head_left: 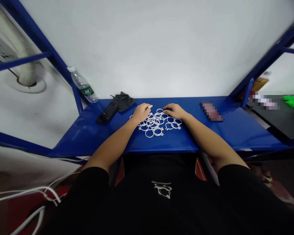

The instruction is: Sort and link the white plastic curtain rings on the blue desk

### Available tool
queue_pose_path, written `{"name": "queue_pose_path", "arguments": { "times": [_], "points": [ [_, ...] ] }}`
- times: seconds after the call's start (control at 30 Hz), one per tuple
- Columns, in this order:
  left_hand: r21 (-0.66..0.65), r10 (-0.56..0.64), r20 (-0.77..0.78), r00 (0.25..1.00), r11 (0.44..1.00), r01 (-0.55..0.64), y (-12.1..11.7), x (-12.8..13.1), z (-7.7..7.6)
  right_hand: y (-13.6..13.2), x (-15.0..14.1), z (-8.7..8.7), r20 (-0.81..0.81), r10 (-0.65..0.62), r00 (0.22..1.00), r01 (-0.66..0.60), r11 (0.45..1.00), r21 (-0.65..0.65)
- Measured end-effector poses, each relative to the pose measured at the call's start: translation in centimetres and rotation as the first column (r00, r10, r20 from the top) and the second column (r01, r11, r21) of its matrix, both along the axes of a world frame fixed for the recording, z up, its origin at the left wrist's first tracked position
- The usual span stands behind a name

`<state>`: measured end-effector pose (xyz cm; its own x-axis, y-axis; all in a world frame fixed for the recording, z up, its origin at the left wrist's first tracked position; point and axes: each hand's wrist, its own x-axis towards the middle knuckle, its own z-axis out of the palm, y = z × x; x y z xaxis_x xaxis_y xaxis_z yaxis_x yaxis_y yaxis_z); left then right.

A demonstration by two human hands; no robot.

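Observation:
Many white plastic rings with small tabs (149,133) lie in a loose, overlapping pile on the blue table, between my two hands. My left hand (141,113) is closed at the pile's upper left, with a white ring (150,106) seen nearly edge-on at its fingertips. At the upper right of the pile, my right hand (175,111) rests with its fingers slightly apart, bent over the edge of the rings. Its fingertips are close to or touching a ring; the thumb and finger undersides are partly hidden.
A black phone (106,114) and a crumpled black pouch (122,101) lie left of the pile. A water bottle (84,86) leans by the blue frame (61,65). Right of my arm is a pixelated pinkish object (211,111). A white wall (159,49) stands behind the table (230,130).

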<state>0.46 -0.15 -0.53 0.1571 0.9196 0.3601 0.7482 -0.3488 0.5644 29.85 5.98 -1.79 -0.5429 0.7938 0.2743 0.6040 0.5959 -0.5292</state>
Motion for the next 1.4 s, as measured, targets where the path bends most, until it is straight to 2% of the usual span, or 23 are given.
{"name": "queue_pose_path", "arguments": {
  "times": [0.23, 0.73, 1.1, 1.4],
  "points": [
    [-0.016, -0.043, -0.024, 0.999, 0.999, 0.043, -0.2, 0.2, -0.1, 0.1, 0.1, -0.1, 0.003, 0.011, 1.0, -0.011, 1.0, 0.003],
    [0.01, -0.092, 0.032, 0.995, 0.996, 0.091, -0.7, 0.3, 0.3, 0.2, 0.0, -0.2, 0.005, 0.01, 1.0, -0.01, 1.0, 0.008],
    [0.068, -0.173, 0.095, 0.98, 0.984, 0.167, 0.4, -0.1, -0.7, -0.3, -0.1, 0.4, 0.096, -0.006, 0.995, 0.004, 1.0, 0.03],
    [0.078, -0.205, 0.123, 0.971, 0.977, 0.196, 0.6, -0.1, -1.3, -0.2, -0.1, 0.3, 0.091, -0.001, 0.996, -0.002, 0.999, 0.034]
  ]
}}
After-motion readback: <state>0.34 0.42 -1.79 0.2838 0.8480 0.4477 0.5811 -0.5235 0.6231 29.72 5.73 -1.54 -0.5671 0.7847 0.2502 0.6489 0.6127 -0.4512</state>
